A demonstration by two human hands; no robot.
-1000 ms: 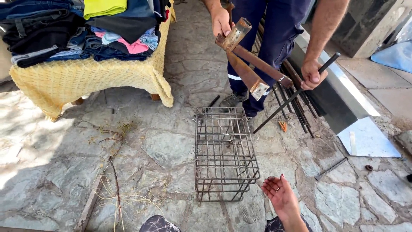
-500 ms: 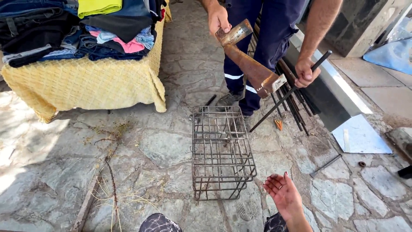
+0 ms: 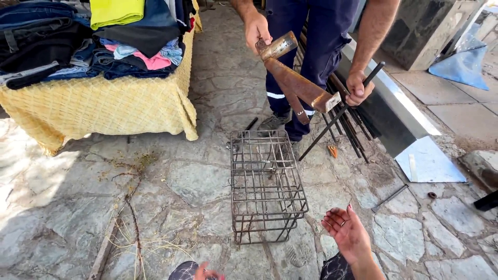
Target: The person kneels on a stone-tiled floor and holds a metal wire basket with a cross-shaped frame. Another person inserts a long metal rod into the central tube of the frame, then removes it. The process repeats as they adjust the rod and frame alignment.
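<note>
Stone paving [image 3: 197,181] carries a wire cage [image 3: 265,186] beside a cloth-covered table [image 3: 104,111]. My right hand [image 3: 346,233] lies open, palm up, near the cage. My left hand [image 3: 207,271] barely shows; its grip is unclear.

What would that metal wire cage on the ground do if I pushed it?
The wire cage would probably scrape along rather than roll, since it is boxy with flat sides. Its welded bars look stiff, so it likely keeps its shape. Mostly open gaps suggest it is fairly light for its size.
</note>
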